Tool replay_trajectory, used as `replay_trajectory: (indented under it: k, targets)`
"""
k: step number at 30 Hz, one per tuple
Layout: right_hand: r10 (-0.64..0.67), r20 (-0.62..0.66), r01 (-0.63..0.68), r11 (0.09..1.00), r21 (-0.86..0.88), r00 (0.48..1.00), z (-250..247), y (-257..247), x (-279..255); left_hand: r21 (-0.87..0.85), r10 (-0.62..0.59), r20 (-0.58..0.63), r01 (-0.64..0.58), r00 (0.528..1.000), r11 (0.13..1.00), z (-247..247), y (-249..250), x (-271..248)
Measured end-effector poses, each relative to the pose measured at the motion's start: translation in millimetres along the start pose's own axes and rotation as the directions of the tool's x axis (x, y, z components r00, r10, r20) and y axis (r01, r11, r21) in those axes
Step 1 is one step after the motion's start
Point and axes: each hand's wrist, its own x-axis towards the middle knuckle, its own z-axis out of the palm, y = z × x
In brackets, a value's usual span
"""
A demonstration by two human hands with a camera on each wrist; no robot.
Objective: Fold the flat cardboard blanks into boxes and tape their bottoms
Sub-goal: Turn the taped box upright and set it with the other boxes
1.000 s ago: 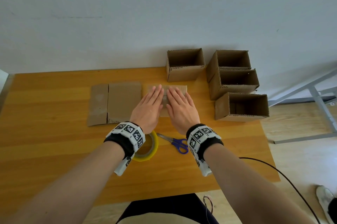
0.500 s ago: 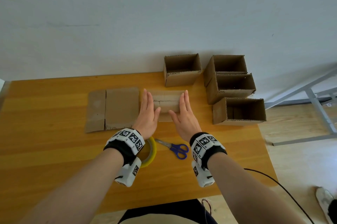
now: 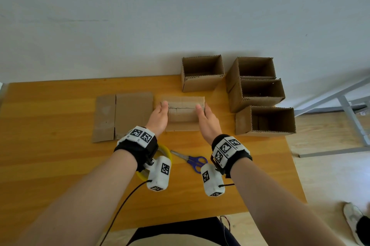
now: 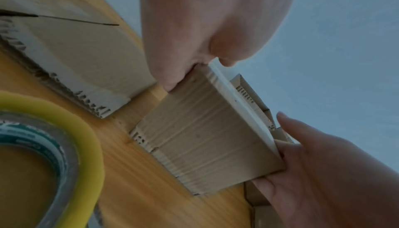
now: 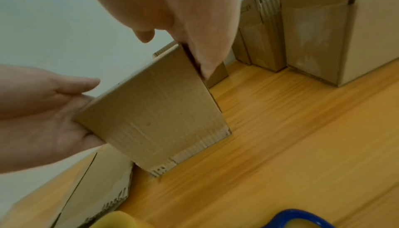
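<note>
A folded cardboard box sits bottom-up in the middle of the wooden table, with a taped seam across its top. My left hand presses flat against its left end. My right hand presses flat against its right end, and both thumbs rest on the top. In the left wrist view the box is clamped between the left hand and the right hand. In the right wrist view the box leans, with its lower edge on the table.
A flat cardboard blank lies left of the box. A yellow tape roll and blue-handled scissors lie near my wrists. Several open finished boxes stand at the back right, near the table's right edge.
My hands were lying flat together on top of the box. They have slid apart to its left and right ends and now clamp it between them.
</note>
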Motion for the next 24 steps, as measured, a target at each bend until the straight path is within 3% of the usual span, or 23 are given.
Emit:
replay_trajectory:
  k: [6, 10, 15, 24]
  targets:
    - [0.062, -0.024, -0.06, 0.995, 0.074, 0.998, 0, -2, 9, -0.251, -0.269, 0.003, 0.261, 0.963, 0.932, 3, -1, 17]
    - [0.115, -0.07, -0.103, 0.983, 0.153, 0.991, 2, 1, 12, -0.357, -0.334, 0.022, 0.32, 0.942, 0.878, 0, -5, 24]
    - [0.123, -0.099, -0.105, 0.979, 0.172, 0.987, -2, 0, 13, -0.511, -0.248, 0.048, 0.237, 0.968, 0.826, -5, -4, 17]
    - [0.135, -0.12, -0.09, 0.942, 0.322, 0.984, -18, -1, 3, -0.532, -0.138, 0.095, 0.167, 0.986, 0.83, -27, -3, -6]
